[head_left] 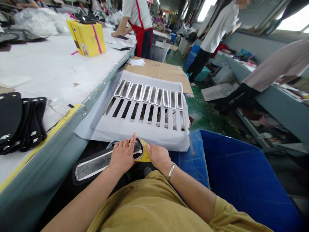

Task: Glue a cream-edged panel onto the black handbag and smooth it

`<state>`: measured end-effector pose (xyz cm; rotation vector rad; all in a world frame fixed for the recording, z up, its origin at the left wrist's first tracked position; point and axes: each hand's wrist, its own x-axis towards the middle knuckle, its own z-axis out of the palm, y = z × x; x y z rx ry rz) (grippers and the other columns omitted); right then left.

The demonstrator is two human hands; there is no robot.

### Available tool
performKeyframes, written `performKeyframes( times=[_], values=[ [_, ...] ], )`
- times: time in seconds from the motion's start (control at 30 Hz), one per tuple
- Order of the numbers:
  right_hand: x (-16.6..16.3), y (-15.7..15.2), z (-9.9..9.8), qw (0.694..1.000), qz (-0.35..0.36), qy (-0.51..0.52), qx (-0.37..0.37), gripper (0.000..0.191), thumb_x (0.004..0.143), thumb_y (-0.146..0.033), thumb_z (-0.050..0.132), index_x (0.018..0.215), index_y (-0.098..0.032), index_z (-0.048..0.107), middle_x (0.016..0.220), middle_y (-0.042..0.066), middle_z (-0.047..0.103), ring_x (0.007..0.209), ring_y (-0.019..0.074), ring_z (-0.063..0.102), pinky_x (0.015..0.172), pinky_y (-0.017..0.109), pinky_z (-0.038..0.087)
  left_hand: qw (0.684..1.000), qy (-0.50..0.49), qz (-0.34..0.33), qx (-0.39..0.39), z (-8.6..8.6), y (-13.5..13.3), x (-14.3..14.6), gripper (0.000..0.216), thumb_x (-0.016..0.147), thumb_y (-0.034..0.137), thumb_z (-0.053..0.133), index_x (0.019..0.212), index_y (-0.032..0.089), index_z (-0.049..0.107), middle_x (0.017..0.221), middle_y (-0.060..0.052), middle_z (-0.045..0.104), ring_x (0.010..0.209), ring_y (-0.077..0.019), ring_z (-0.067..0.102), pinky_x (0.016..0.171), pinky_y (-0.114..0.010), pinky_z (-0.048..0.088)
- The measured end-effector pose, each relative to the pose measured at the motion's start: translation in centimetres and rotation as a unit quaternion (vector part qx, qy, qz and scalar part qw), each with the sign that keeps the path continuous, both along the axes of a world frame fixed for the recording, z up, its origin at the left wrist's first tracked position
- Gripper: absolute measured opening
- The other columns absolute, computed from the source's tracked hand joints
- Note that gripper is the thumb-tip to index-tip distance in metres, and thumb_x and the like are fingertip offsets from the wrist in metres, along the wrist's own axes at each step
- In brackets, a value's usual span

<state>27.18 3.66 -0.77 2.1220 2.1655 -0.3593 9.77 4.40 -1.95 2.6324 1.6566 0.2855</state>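
My left hand (122, 154) presses down on a long black strip with a pale grey middle (94, 165) that lies across my lap, forefinger stretched out along it. My right hand (158, 155) is closed on a small yellow tool (144, 155) held against the strip's right end. Just beyond my hands lies a white slotted board (145, 124) with a row of several similar strips (149, 94) laid out along its far side.
A long white worktable (48, 74) runs on the left, with stacked black pieces (21, 120) and a yellow box (88, 38). A blue bin (241, 180) stands at my right. Cardboard (156, 69) lies beyond the board. Other people stand working farther back.
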Motion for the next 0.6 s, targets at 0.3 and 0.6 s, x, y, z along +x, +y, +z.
performKeyframes(
  times=[0.3,0.6],
  values=[
    [-1.4,0.0,0.7,1.0,-0.023,-0.012,-0.016,0.055,0.098,-0.042,0.017,0.09,-0.016,0.066,0.08,0.013,0.071,0.08,0.0267,0.068,0.07,0.036,0.05,1.0,-0.013,-0.025,-0.002,-0.3,-0.1,-1.0,0.1,0.067,0.036,0.071,0.147,0.016,0.016,0.122,-0.018,0.05,0.104,-0.032,0.05,0.088,-0.042,0.036],
    [-2.3,-0.4,0.6,0.997,-0.066,-0.03,-0.015,0.056,0.099,-0.041,0.018,0.088,-0.015,0.066,0.08,0.014,0.071,0.08,0.0272,0.069,0.072,0.037,0.051,0.996,-0.047,-0.048,-0.059,-0.3,0.7,-2.1,0.108,0.064,0.059,0.07,0.146,0.017,0.015,0.123,-0.015,0.052,0.109,-0.0307,0.05,0.092,-0.04,0.036]
  ],
)
